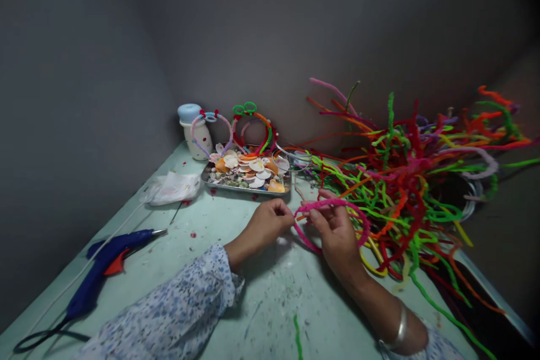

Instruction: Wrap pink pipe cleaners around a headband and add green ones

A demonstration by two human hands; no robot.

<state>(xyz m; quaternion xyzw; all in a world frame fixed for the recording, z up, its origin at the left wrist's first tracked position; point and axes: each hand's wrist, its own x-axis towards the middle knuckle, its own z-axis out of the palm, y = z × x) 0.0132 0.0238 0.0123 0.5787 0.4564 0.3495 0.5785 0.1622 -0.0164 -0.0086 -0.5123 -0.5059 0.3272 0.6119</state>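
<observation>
A bright pink fuzzy pipe-cleaner ring (363, 221) is held just above the table, tilted. My right hand (340, 236) grips it, thumb and fingers closed on its upper side. At the ring's left edge, my left hand (270, 223) is closed in a pinch with its fingertips on the pink strand. A short orange tip (300, 217) shows inside the ring by the right fingers. Exactly what lies between the left fingertips is partly hidden.
A blue glue gun (101, 270) lies at left, near a white plastic packet (175, 188). Behind stand a metal tray (228, 187) of shells, decorated headbands (231, 135) and a blue-lidded jar (196, 138). Tangled pipe cleaners (405, 180) fill the right; a green piece (297, 337) lies in front.
</observation>
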